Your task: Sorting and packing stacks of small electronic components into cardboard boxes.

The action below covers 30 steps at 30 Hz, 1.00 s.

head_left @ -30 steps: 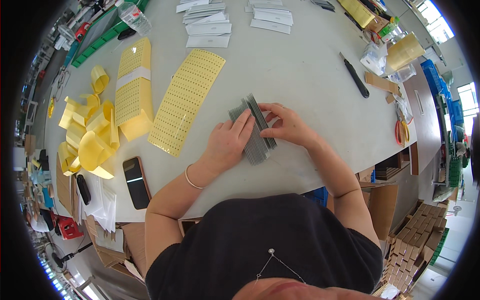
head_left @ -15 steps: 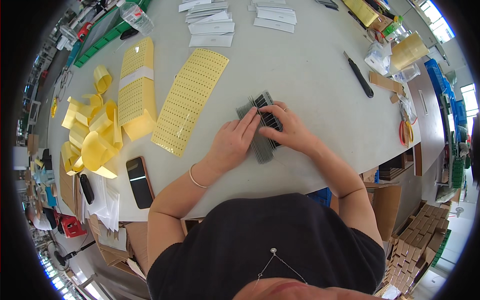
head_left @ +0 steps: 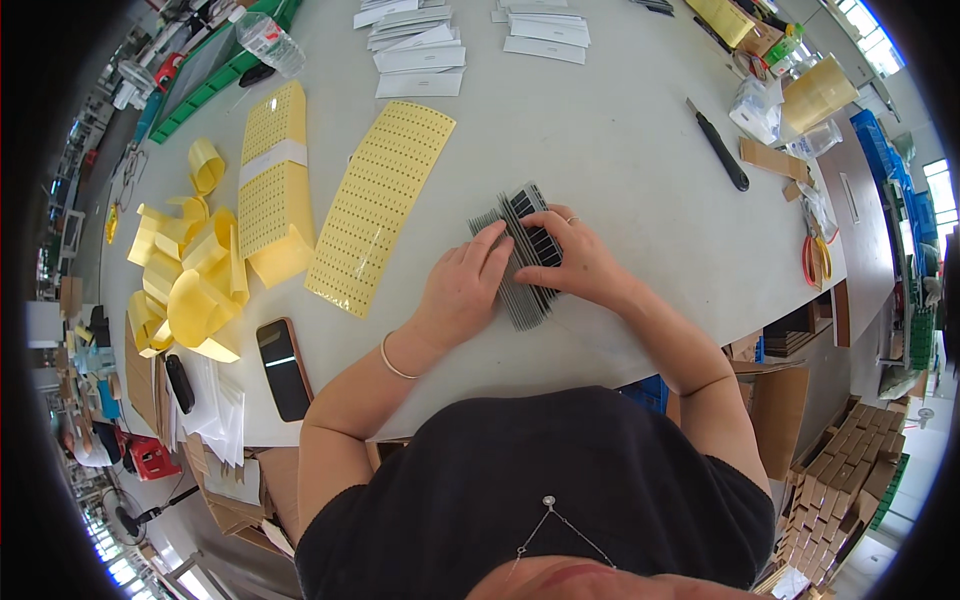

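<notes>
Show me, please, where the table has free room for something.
Bare table lies between the right hand and the knife, reaching up to the white cards. The left side is crowded: yellow curls, yellow sheet, phone.

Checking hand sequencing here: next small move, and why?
Probably have the right hand tip the next thin piece rightward while the left hand steadies the grey pack: the left hand lies over pieces seen edge-on, while the right spans a dark-celled face showing at the pack's right side.
</notes>
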Available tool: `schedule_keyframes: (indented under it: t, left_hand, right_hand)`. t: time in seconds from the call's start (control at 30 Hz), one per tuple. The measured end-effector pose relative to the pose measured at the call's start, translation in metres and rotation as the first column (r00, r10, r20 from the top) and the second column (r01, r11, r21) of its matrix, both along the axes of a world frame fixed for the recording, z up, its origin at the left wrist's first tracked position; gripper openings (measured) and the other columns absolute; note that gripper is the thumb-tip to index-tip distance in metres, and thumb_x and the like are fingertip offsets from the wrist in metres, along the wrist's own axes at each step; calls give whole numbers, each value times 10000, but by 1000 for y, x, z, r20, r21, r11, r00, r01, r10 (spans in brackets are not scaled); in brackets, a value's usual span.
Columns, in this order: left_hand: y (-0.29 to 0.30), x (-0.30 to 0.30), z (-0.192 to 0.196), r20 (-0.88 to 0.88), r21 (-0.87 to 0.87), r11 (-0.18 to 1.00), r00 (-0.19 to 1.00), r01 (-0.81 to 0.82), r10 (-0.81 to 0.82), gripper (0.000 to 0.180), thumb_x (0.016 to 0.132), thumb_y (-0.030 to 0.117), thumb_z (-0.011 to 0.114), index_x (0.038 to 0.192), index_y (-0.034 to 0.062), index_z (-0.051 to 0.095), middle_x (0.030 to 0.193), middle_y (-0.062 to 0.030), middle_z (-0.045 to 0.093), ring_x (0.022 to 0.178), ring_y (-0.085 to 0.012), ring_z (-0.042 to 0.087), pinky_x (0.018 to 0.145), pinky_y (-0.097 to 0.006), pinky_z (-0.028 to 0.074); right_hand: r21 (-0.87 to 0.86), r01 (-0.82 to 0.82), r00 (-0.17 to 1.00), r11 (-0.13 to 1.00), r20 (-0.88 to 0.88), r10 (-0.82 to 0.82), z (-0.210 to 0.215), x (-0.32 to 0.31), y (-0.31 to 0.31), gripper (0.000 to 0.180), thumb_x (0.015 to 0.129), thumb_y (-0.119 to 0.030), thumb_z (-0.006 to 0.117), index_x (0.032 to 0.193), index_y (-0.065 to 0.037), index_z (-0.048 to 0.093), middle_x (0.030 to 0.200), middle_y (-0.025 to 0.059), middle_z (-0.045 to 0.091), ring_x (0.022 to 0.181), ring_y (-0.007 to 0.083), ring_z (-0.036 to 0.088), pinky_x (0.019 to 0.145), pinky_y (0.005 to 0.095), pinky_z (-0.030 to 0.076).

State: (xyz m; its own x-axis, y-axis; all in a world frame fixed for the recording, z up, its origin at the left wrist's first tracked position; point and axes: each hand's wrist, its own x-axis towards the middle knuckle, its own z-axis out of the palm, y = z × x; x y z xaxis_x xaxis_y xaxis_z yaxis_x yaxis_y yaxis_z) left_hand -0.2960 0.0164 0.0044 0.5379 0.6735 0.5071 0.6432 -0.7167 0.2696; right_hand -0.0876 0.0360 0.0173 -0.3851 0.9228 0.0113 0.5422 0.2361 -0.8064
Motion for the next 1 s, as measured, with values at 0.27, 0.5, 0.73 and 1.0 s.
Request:
schedule_keyframes:
  t: [0.27, 0.5, 0.73, 1.0]
  left_hand:
    - [1, 1, 1, -1, -7, 1000, 1000, -2, 2, 426, 724, 4, 599, 1145, -27, 545, 1230, -175, 540, 891, -276, 622, 738, -365, 506]
    - [0, 1, 2, 24, -34, 999, 1000, 3, -2, 457, 698, -29, 603, 1150, -28, 538, 1224, -170, 533, 915, -285, 615, 755, -362, 524]
    - [-1, 2, 2, 59, -76, 997, 998, 13, -9, 504, 678, -39, 619, 1169, -8, 509, 1205, -170, 498, 938, -311, 606, 751, -365, 541]
    - [-2, 1, -2, 70, -98, 995, 998, 7, 0, 453, 652, -49, 632, 1074, 11, 477, 1133, -170, 489, 943, -339, 598, 713, -381, 540]
  right_hand:
    - [17, -6, 1000, 1000, 6, 6, -2, 1, 1, 644, 709, -334, 811, 1224, -66, 533, 1230, 162, 523, 1075, 317, 568, 904, 383, 475]
    - [119, 5, 992, 993, -127, 10, 2, -2, -1, 498, 785, -191, 703, 1239, -73, 535, 1197, 179, 538, 1070, 336, 564, 911, 385, 469]
    - [-9, -59, 998, 998, -1, 59, 2, 0, -1, 473, 788, -216, 693, 1228, -117, 551, 1224, 193, 526, 1095, 363, 550, 921, 403, 462]
    - [31, 12, 994, 999, 104, -15, 7, -6, -5, 568, 713, -352, 788, 1191, -137, 570, 1288, 202, 487, 1130, 364, 533, 925, 414, 466]
